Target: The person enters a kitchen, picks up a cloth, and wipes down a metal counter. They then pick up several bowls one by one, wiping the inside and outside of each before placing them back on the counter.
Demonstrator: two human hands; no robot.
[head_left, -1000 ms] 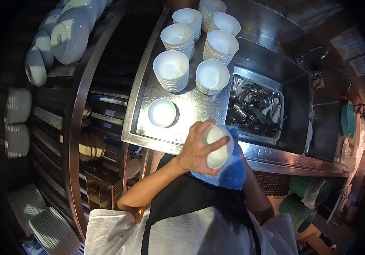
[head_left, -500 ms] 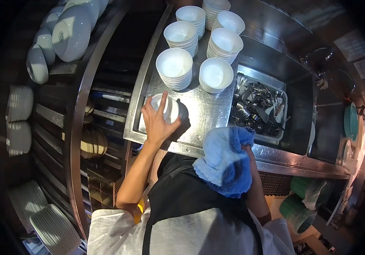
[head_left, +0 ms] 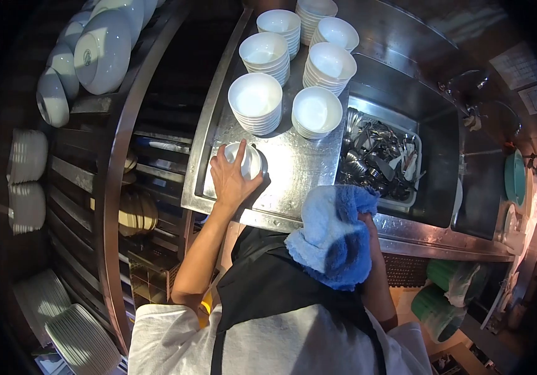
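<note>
On the steel counter's near left part, a small white bowl [head_left: 253, 164] sits under my left hand [head_left: 231, 178]. Its thumb and fingers are spread around the bowl and grip it, partly hiding it. My right hand [head_left: 367, 220] is closed on a light blue towel [head_left: 329, 234], which bunches up and hangs over the counter's front edge and covers most of the fingers. Beyond the left hand stand several stacks of white bowls, the nearest being a left stack [head_left: 256, 103] and a right stack [head_left: 317, 115].
Right of the counter [head_left: 296, 164], a tray of cutlery [head_left: 384, 156] lies in the steel sink [head_left: 440, 144]. A rack [head_left: 118, 144] at left carries large white bowls [head_left: 102, 53] and stacked plates [head_left: 84, 340]. Green bins [head_left: 437, 312] stand below at right.
My left hand and the white bowl have come down slightly, and the shadow beside the bowl has shrunk. The towel in my right hand has barely moved.
</note>
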